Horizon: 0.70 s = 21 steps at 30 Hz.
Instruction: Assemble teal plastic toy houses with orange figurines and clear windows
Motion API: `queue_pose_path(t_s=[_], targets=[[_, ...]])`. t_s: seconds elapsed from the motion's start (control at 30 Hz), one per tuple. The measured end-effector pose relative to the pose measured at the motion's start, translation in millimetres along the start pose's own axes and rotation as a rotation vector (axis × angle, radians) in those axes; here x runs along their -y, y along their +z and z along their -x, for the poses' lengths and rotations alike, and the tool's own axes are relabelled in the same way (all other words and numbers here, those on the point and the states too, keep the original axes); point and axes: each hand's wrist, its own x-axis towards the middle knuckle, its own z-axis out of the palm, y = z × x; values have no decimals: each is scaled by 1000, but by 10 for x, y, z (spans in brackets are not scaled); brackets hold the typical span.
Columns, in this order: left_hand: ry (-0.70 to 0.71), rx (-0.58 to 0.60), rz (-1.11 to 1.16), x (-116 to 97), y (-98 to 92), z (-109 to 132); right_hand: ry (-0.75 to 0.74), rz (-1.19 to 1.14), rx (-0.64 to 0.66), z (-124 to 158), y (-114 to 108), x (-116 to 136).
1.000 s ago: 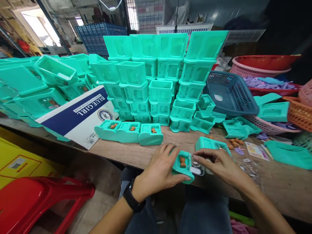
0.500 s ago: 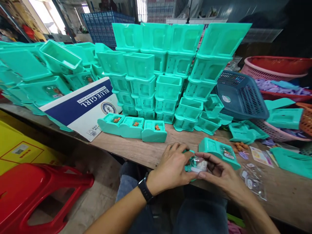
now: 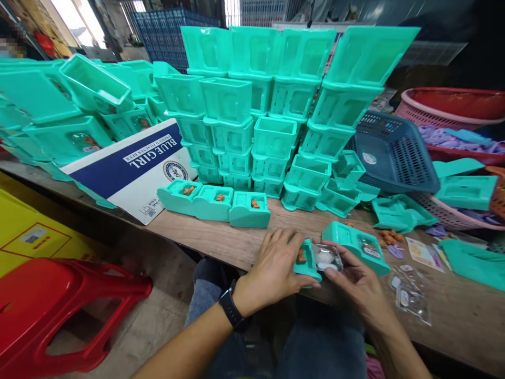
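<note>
My left hand is closed around a small green box near the table's front edge; a brown figure shows inside its opening. Just right of that box, my right hand pinches a clear plastic cover between thumb and fingers. Behind my right hand lies a green box with a clear cover. Three green boxes with brown figures in their openings stand in a row to the left. More clear covers lie at the right, near several loose brown figures.
Tall stacks of green boxes rise behind the row. A white and blue carton panel leans at the left, before more green boxes. A dark blue basket and pink baskets stand right. A red stool is on the floor.
The clear cover has come away from the opening of the held box and is now to its right in my right hand. The brown figure inside has come into view.
</note>
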Motion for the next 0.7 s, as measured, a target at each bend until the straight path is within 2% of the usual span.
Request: queue_pose_path(t_s=[0.13,0.33,0.7], targets=[[-1,31,11,28,-42,13,-6,105,24,-86,-133,13],[29,8,-11,83,-8,12,-17,221,88,-159,-156,98],[41,14,8,112,10,13,-183,586,203,-266,-241,282]])
